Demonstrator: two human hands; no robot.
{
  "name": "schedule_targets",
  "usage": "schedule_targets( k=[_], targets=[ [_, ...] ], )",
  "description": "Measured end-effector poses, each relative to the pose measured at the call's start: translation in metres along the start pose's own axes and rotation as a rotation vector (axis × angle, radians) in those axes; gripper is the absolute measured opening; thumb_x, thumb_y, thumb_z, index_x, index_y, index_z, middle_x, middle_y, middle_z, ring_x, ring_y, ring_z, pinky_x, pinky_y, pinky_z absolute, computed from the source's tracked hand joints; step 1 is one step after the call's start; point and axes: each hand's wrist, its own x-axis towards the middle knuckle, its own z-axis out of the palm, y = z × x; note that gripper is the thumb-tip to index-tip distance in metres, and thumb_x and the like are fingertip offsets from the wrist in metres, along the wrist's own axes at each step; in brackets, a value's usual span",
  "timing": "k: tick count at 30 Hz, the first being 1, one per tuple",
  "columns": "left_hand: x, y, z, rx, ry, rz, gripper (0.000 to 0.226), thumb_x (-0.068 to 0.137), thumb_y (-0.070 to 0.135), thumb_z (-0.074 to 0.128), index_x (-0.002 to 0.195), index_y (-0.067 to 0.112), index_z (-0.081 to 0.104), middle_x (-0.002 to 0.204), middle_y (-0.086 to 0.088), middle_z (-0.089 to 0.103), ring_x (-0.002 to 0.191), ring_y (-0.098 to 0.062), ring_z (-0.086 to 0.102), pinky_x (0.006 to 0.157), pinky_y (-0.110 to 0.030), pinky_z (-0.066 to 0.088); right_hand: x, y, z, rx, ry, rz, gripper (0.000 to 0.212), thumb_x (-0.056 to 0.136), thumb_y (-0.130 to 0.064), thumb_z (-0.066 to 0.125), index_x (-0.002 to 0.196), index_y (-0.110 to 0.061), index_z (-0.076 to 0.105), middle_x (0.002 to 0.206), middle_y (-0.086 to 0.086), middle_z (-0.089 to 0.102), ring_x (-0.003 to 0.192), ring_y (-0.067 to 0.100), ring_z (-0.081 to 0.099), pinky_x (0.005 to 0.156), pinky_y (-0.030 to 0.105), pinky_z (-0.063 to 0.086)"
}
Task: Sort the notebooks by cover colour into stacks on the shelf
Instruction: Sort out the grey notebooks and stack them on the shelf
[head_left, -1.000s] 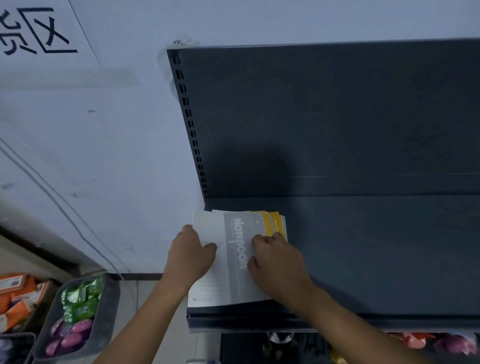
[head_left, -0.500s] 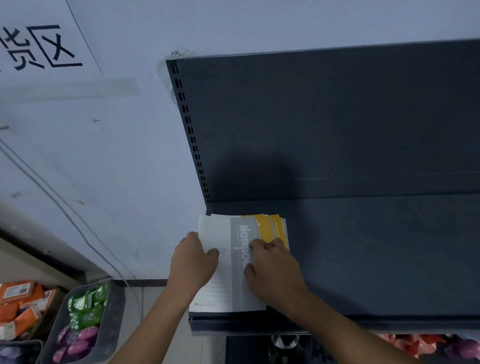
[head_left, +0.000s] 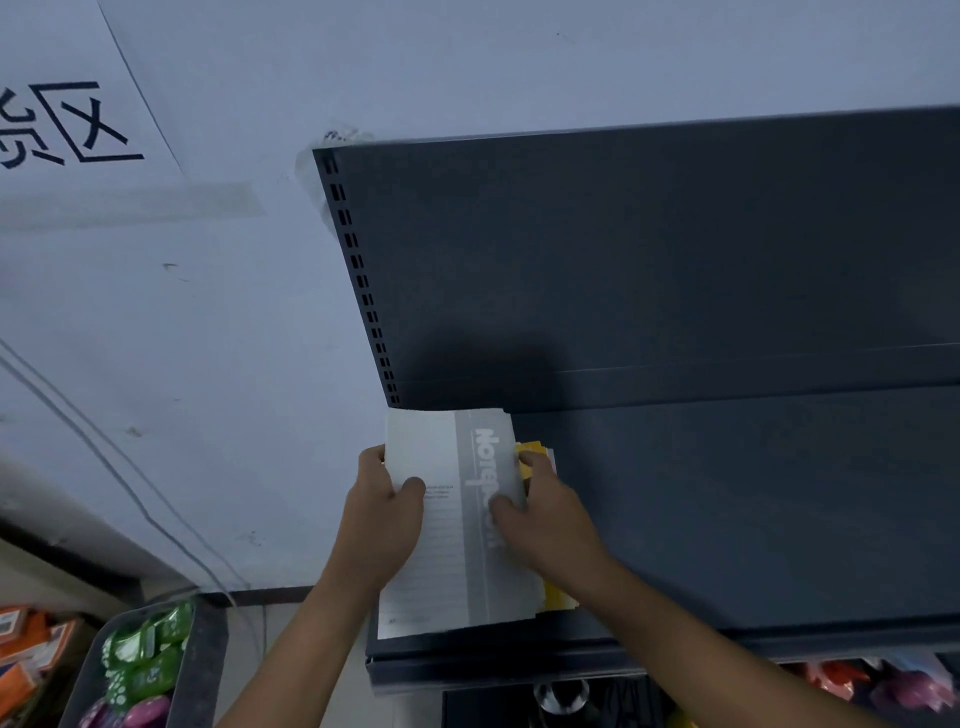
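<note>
A grey and white notebook (head_left: 447, 551) marked "Notebook" lies on top of a pile at the left end of the dark shelf (head_left: 727, 519). Yellow notebooks (head_left: 531, 457) peek out from under its right edge. My left hand (head_left: 382, 514) grips the grey notebook's left edge, thumb on the cover. My right hand (head_left: 550, 514) holds its right edge, fingers curled between it and the yellow ones below. How many notebooks lie underneath is hidden.
The shelf's dark back panel (head_left: 649, 260) rises behind, with a slotted upright (head_left: 363, 286) at its left. A grey bin (head_left: 202, 670) of green and purple packets (head_left: 140, 660) stands on the floor at lower left. Orange boxes (head_left: 21, 654) lie beside it.
Both hands have shifted from pressing on the pile to gripping the grey notebook's two side edges. The grey notebook now covers more of the yellow ones.
</note>
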Motion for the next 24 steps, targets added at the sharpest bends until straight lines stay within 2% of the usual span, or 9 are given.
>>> schedule_targets(
  k=[3, 5, 9, 12, 15, 19, 24],
  targets=[
    [0.001, 0.003, 0.014, 0.098, -0.055, 0.127, 0.043, 0.101, 0.008, 0.045, 0.142, 0.018, 0.037, 0.12, 0.004, 0.056, 0.096, -0.006, 0.055, 0.075, -0.022, 0.044, -0.003, 0.0, -0.017, 0.0, 0.07, -0.013, 0.041, 0.089, -0.026, 0.06, 0.127, -0.028, 0.046, 0.112, -0.007, 0.064, 0.097, 0.012, 0.064, 0.087, 0.037, 0.055],
    [0.004, 0.006, 0.03, 0.261, -0.071, 0.214, 0.051, 0.101, 0.014, 0.049, 0.148, 0.014, 0.03, 0.128, -0.005, 0.05, 0.097, -0.011, 0.05, 0.082, -0.024, 0.042, -0.007, 0.003, -0.031, -0.045, 0.097, -0.009, 0.035, 0.09, -0.023, 0.06, 0.123, -0.025, 0.049, 0.112, -0.005, 0.065, 0.097, 0.014, 0.063, 0.088, 0.038, 0.055],
    [-0.001, 0.022, 0.069, 0.462, -0.077, 0.313, 0.061, 0.1, 0.027, 0.051, 0.152, 0.011, 0.023, 0.125, -0.013, 0.046, 0.08, -0.014, 0.044, 0.07, -0.026, 0.037, -0.021, 0.015, -0.067, -0.223, 0.171, 0.089, 0.029, 0.092, -0.026, 0.059, 0.118, -0.017, 0.049, 0.103, 0.0, 0.062, 0.087, 0.02, 0.063, 0.075, 0.041, 0.058],
    [-0.011, 0.041, 0.103, 0.477, -0.132, 0.389, 0.071, 0.098, 0.029, 0.054, 0.156, 0.013, 0.016, 0.125, -0.013, 0.046, 0.084, -0.014, 0.043, 0.073, -0.028, 0.038, -0.036, 0.03, -0.1, -0.338, 0.237, 0.123, 0.028, 0.094, -0.031, 0.059, 0.113, -0.014, 0.046, 0.1, 0.001, 0.056, 0.085, 0.02, 0.058, 0.067, 0.033, 0.051],
    [-0.022, 0.063, 0.137, 0.457, -0.214, 0.459, 0.075, 0.096, 0.03, 0.055, 0.157, 0.018, 0.013, 0.123, -0.012, 0.046, 0.088, -0.019, 0.047, 0.074, -0.03, 0.039, -0.049, 0.048, -0.133, -0.395, 0.309, 0.162, 0.027, 0.094, -0.033, 0.057, 0.109, -0.015, 0.045, 0.105, 0.002, 0.053, 0.087, 0.021, 0.052, 0.068, 0.031, 0.043],
    [-0.042, 0.094, 0.185, 0.478, -0.288, 0.532, 0.073, 0.095, 0.033, 0.056, 0.155, 0.02, 0.015, 0.125, -0.01, 0.047, 0.101, -0.026, 0.055, 0.075, -0.031, 0.037, -0.066, 0.078, -0.178, -0.401, 0.381, 0.207, 0.031, 0.091, -0.034, 0.056, 0.112, -0.015, 0.042, 0.113, 0.007, 0.056, 0.095, 0.028, 0.057, 0.075, 0.036, 0.048],
    [-0.074, 0.139, 0.255, 0.503, -0.353, 0.59, 0.068, 0.095, 0.032, 0.055, 0.152, 0.022, 0.02, 0.125, -0.007, 0.047, 0.096, -0.023, 0.051, 0.075, -0.031, 0.036, -0.088, 0.123, -0.245, -0.423, 0.446, 0.238, 0.032, 0.091, -0.034, 0.052, 0.114, -0.015, 0.041, 0.113, 0.009, 0.055, 0.095, 0.032, 0.058, 0.076, 0.042, 0.051]
  ],
)
